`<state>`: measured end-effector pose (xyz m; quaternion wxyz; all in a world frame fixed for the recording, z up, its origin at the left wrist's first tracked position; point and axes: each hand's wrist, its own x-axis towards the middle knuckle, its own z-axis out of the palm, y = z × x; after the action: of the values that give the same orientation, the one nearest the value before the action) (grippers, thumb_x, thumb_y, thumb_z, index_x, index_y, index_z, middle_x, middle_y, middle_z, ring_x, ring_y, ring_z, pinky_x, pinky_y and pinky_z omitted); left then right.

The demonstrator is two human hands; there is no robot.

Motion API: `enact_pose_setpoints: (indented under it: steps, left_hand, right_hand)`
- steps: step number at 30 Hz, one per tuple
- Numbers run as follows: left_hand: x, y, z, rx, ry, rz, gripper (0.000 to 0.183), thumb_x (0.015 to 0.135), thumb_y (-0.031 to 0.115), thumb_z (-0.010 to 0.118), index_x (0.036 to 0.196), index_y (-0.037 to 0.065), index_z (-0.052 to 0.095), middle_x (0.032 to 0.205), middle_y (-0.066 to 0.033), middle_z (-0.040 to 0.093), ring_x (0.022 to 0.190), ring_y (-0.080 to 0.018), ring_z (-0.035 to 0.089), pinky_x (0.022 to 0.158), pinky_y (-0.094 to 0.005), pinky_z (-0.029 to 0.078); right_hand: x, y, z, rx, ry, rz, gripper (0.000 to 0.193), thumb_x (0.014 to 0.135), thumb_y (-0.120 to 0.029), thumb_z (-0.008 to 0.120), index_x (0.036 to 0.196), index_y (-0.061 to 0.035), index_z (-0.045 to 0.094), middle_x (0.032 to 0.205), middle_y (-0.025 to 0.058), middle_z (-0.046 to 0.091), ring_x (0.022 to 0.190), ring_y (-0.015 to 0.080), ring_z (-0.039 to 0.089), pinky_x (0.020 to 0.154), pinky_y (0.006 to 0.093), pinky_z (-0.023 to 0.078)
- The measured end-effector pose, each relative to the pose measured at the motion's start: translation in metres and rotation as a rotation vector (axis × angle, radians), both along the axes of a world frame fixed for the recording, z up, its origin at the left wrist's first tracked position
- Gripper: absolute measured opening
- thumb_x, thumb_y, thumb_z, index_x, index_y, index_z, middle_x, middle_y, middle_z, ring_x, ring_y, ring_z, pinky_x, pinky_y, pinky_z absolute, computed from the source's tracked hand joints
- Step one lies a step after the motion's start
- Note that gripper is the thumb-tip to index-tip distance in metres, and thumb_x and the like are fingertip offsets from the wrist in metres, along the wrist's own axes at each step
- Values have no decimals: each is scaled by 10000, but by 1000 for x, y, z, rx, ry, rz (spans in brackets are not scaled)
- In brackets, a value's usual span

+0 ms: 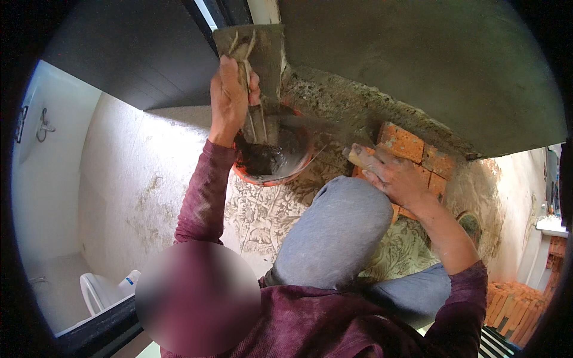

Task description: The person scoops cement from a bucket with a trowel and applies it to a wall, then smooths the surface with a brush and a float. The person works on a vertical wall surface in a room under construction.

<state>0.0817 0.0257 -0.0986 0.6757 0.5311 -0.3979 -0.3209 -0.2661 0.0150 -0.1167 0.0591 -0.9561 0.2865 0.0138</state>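
Observation:
My left hand (230, 92) is wrapped round the handle of a plastering trowel (267, 56). The trowel's long flat blade stands upright, smeared with grey mortar, beside a door frame and over an orange bucket (286, 179). Dark wet mortar (259, 161) lies in the bucket. My right hand (397, 176) is closed round a short tan handle-like piece (358, 158), whose far end is blurred and cannot be made out. That hand is just beyond my bent knee, in front of stacked orange bricks (403, 142).
A plastered grey wall (430, 65) rises ahead, with a rough mortar strip along its foot. At the left a dark door panel (143, 53) hangs near a white toilet (98, 292). Patterned, mortar-stained floor (253, 224) lies under the bucket. More bricks (516, 304) are piled at the lower right.

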Motion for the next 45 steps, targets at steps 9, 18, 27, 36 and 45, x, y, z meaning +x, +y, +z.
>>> enact_pose_setpoints:
  steps: [9,18,27,36,45]
  left_hand:
    - [33,-8,6,-169,-15,-39,485,986,560,443,918,85,508,676,-20,512,499,-117,466,453,-283,377]
    - [21,20,-6,-156,-22,-142,468,986,479,487,1074,23,547,859,-28,612,808,-133,586,743,-301,484]
    - [31,48,-22,-28,-318,-541,324,662,329,540,593,13,543,599,-75,535,596,-179,490,613,-316,385]
    - [21,60,-33,-90,-595,-600,296,599,344,556,533,67,476,533,-45,498,539,-228,450,616,-347,361]
    - [18,60,-23,-175,-458,-695,281,611,320,585,533,65,497,533,-41,511,520,-236,473,595,-356,374]
  right_hand:
    - [-5,0,-24,-17,140,78,628,925,-224,561,1492,-274,296,1119,161,565,733,313,674,569,391,569]
    - [-40,-5,8,239,9,-209,577,939,-271,560,1479,-216,369,1328,159,550,1012,343,643,819,447,545]
    - [-44,-12,58,168,-30,-265,492,895,-260,626,1370,-180,530,1265,167,594,1056,388,623,905,453,491]
    - [-48,-26,96,124,-78,69,622,775,-189,685,1374,-243,527,965,74,600,845,288,624,710,415,508]
    - [-28,-35,90,125,66,165,622,752,-167,718,1336,-285,543,942,53,586,834,276,623,715,408,518]
